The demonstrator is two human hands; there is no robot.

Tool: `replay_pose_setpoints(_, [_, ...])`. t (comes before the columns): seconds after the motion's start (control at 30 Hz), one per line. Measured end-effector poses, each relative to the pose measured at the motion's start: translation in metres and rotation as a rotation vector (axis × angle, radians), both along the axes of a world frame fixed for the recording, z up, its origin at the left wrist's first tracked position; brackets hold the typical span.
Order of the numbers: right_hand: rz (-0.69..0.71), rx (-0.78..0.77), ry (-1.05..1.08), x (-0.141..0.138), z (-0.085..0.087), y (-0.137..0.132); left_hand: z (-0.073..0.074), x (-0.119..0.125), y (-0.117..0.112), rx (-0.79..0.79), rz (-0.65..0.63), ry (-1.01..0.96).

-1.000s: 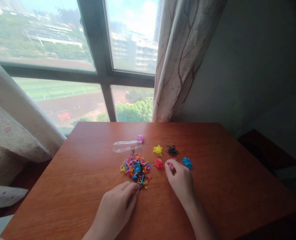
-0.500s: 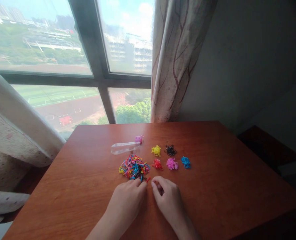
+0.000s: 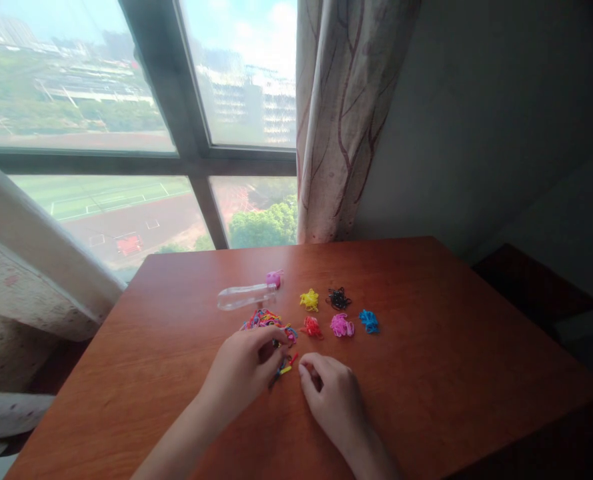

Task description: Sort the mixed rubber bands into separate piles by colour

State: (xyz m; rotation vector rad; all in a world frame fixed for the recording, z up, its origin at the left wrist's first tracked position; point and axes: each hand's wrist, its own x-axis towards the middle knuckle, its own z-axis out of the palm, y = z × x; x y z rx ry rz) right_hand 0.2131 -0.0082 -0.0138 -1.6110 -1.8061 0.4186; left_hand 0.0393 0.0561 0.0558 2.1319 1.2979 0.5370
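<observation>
A mixed heap of small coloured rubber bands [image 3: 265, 319] lies on the table, its near side covered by my left hand [image 3: 249, 360]. The thumb and index finger of that hand are spread apart at the heap's near right edge. Just under them, a few loose bands [image 3: 286, 369], yellow, red and dark, rest on the wood. My right hand [image 3: 332, 387] is on the table to the right of these, thumb and index finger pressed together. Whatever is in that pinch, if anything, is too small to make out.
Sorted band piles stand beyond my right hand: yellow [image 3: 309, 300], black [image 3: 338, 299], red [image 3: 312, 327], pink [image 3: 342, 325] and blue [image 3: 369, 321]. A clear plastic bottle [image 3: 243, 297] lies behind the heap by a pink cap [image 3: 275, 279]. Window and curtain [image 3: 341, 120] border the wooden table [image 3: 451, 347].
My left hand has moved up and left over the heap, its fingers parting. Loose bands now show apart from the heap. My right hand has stayed nearly in place; the view has shifted slightly.
</observation>
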Motion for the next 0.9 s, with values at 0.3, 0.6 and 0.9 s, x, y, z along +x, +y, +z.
replay_pose_setpoints(0.3, [0.0,-0.023,-0.001,0.0,0.001,-0.001,0.004,0.02,0.044,0.029,-0.029,0.003])
replay_pose_setpoints(0.6, [0.01,0.003,0.041,0.0,-0.001,-0.001,-0.006,0.075,0.068,0.139,-0.09,0.259])
replay_pose_setpoints(0.9, [0.019,-0.01,0.043,-0.001,0.003,0.001,-0.016,0.08,0.07,0.203,-0.075,0.426])
